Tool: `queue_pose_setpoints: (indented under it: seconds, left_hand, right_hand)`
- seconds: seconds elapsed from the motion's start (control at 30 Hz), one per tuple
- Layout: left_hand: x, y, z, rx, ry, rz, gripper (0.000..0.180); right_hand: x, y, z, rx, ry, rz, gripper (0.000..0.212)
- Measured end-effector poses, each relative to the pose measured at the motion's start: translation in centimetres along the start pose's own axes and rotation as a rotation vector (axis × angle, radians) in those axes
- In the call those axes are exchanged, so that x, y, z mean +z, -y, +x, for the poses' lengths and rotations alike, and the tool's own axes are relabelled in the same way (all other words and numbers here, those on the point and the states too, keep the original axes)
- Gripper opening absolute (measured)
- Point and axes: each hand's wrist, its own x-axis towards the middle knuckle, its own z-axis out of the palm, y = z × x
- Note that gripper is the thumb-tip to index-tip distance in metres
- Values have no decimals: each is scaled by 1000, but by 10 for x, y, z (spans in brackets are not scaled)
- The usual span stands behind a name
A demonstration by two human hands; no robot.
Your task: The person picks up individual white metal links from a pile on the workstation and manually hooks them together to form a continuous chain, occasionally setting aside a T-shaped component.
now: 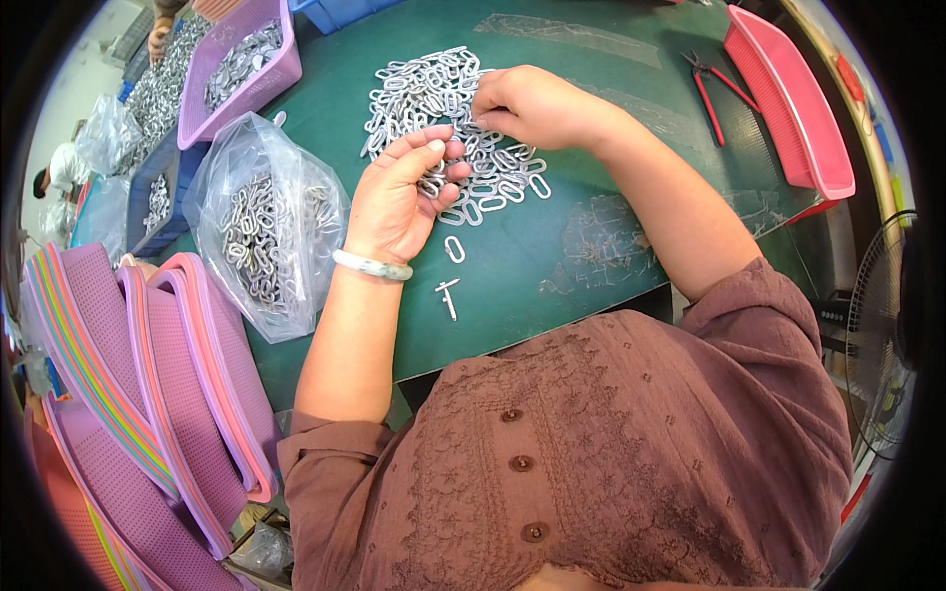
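Note:
A heap of oval metal chain links point(414, 98) is spread over the green table point(591, 172). Palm up at the heap's near left edge, my left hand point(399, 187) curls its fingers around several links. My right hand point(537, 106) reaches over the heap's right side with thumb and fingers pressed together; what they pinch, if anything, is hidden. One loose link point(453, 249) lies closer to me, apart from the heap. Nearer still is a small T-shaped metal piece point(449, 298).
Left of my forearm sits a clear plastic bag point(281, 266) of links. A purple basket point(286, 69) of metal parts stands behind it. Stacked purple baskets point(187, 394) fill the lower left. Red-handled pliers point(711, 98) and a pink basket point(793, 108) lie right; a fan point(877, 335) stands beyond.

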Motion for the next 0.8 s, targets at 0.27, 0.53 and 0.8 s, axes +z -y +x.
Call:
queue_pose_setpoints:
  seconds: [0.27, 0.53, 0.8]
  left_hand:
    - [1, 3, -1, 34, -23, 128, 15]
    - [5, 0, -3, 40, -38, -55, 5]
    - [-2, -3, -1, 33, 29, -109, 11]
  right_hand:
    - [-13, 23, 0, 179, 144, 459, 15]
    - [-7, -1, -6, -23, 77, -129, 12]
    - [-9, 5, -7, -31, 87, -95, 8]
